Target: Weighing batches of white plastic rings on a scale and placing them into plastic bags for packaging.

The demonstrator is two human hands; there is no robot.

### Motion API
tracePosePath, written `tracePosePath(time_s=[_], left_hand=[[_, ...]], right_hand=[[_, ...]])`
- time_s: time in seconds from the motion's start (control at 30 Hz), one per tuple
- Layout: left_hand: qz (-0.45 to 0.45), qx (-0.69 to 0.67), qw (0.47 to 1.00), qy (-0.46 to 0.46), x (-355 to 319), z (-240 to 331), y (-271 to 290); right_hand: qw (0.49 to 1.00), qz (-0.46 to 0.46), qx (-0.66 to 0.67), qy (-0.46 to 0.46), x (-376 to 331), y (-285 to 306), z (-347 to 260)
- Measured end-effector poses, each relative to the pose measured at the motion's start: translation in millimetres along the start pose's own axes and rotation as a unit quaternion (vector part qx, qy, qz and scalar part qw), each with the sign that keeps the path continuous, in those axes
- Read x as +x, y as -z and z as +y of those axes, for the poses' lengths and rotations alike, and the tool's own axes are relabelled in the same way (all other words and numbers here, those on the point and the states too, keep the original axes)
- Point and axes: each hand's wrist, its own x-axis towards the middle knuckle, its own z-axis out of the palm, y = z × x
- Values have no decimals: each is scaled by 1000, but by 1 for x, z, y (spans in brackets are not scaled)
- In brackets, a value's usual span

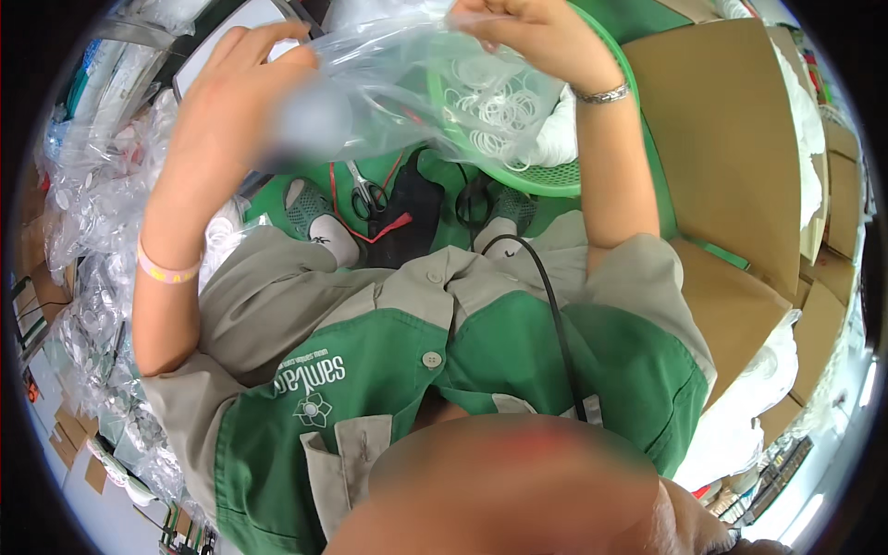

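We hold the clear plastic bag (388, 83) at top centre, over the green basket (555, 171) of white rings (495, 111). Left hand (231, 102) is clamped on its left side, right hand (536, 37) pinches the top edge. Best to keep the mouth taut. Scissors (368, 196) lie below on the green surface.

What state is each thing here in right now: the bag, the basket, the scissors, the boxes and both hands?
clear plastic bag: held up, crumpled, between both hands.
left hand: closed on the bag's left side.
right hand: pinching the bag's top.
green basket: upright, holding white rings.
white rings: loose, piled in the basket.
scissors: lying shut on the green floor.
cardboard boxes: flattened, stacked at right.
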Motion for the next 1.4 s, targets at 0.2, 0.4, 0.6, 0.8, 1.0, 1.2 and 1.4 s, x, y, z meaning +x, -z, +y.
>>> tracePosePath(time_s=[0.2,0.4,0.6,0.8,1.0,1.2,1.4], left_hand=[[-58,12,992,112,-17,-23,-8],[-89,-82,973,196,-21,-25,-26],[-104,-142,972,157,-13,-34,-30],[-140,-60,981,118,-17,-43,-32],[-98,9,974,202,-19,-34,-31],[-48,-24,986,158,-32,-64,-43],[-34,-29,979,199,-14,-40,-34]], right_hand=[[950,-11,-166,-263,-57,52,199],[750,4,-329,-574,-153,23,283],[698,-44,-396,-595,-132,-31,221],[710,-30,-407,-573,-138,-39,241],[740,16,-396,-544,-139,-49,262],[786,13,-410,-463,-147,-20,279],[892,145,-121,-411,-161,47,258]])
